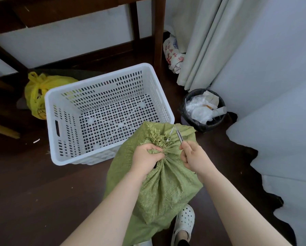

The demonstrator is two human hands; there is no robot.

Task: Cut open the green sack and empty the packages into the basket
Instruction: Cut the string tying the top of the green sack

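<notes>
The green sack point(159, 183) stands on the floor; the basket point(99, 78) lies at 11 o'clock from it. The left hand point(145, 157) grips the bunched neck. The right hand point(193, 158) pinches a slim cutting tool point(179, 135), tip toward 12 o'clock. Hazard: the blade works just beside the left fingers, so a slip could cut them. An overly deep cut could pierce the packages inside.

Yellow bag point(35, 93), black bin point(203, 109), pale curtain point(201, 41)
</notes>
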